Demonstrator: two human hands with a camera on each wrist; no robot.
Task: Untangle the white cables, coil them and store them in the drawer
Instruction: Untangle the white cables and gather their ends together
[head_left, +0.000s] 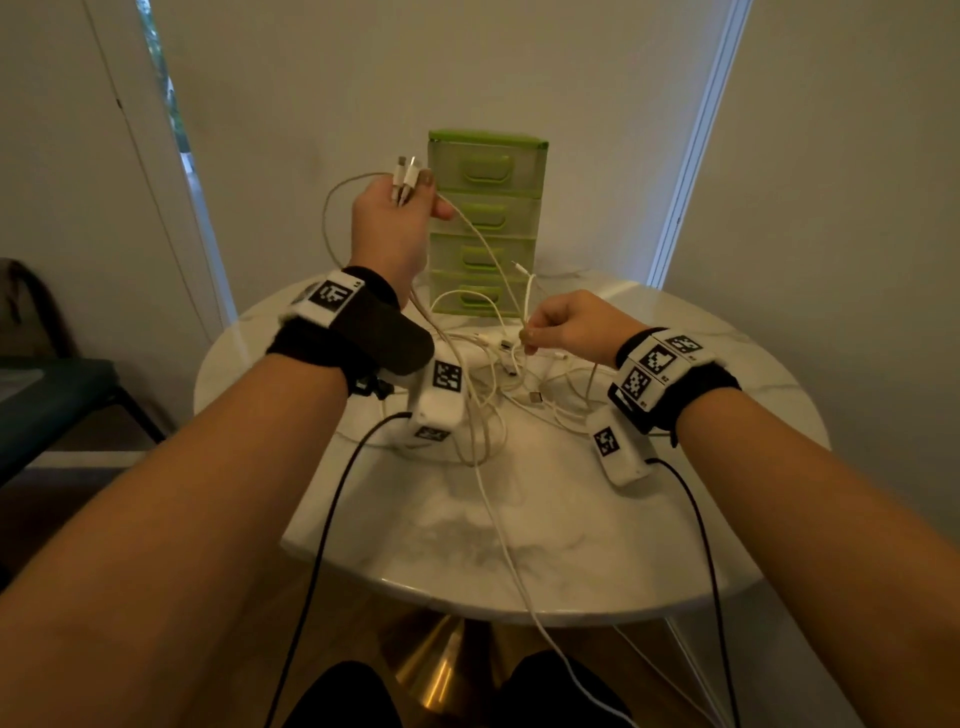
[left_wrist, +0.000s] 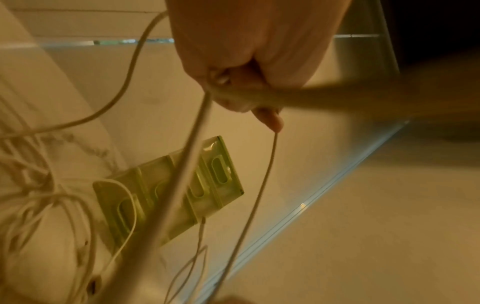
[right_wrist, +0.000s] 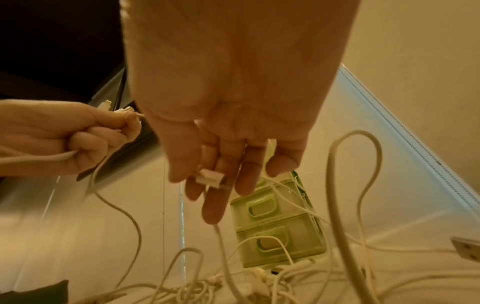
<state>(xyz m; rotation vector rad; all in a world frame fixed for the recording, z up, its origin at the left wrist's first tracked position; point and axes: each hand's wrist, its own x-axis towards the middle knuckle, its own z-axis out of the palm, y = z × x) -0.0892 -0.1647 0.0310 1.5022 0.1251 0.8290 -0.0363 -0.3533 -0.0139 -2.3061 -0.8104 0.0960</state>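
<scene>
Several white cables (head_left: 498, 374) lie tangled on the round marble table (head_left: 571, 545), in front of the green drawer unit (head_left: 485, 171), whose drawers are all closed. My left hand (head_left: 410, 197) is raised before the top drawers and grips a bunch of cables, two plugs (head_left: 406, 169) sticking up from the fist. The left wrist view shows that fist (left_wrist: 233, 82) closed round the strands. My right hand (head_left: 532, 338) is low over the tangle and pinches a white cable; in the right wrist view a white connector (right_wrist: 210, 177) sits between its thumb and fingers.
One white cable (head_left: 519, 571) trails over the table's front edge toward my lap. Black leads (head_left: 322, 545) run from the wrist cameras. A dark bench (head_left: 47, 395) stands at the left. The drawer unit backs onto the wall between two window strips.
</scene>
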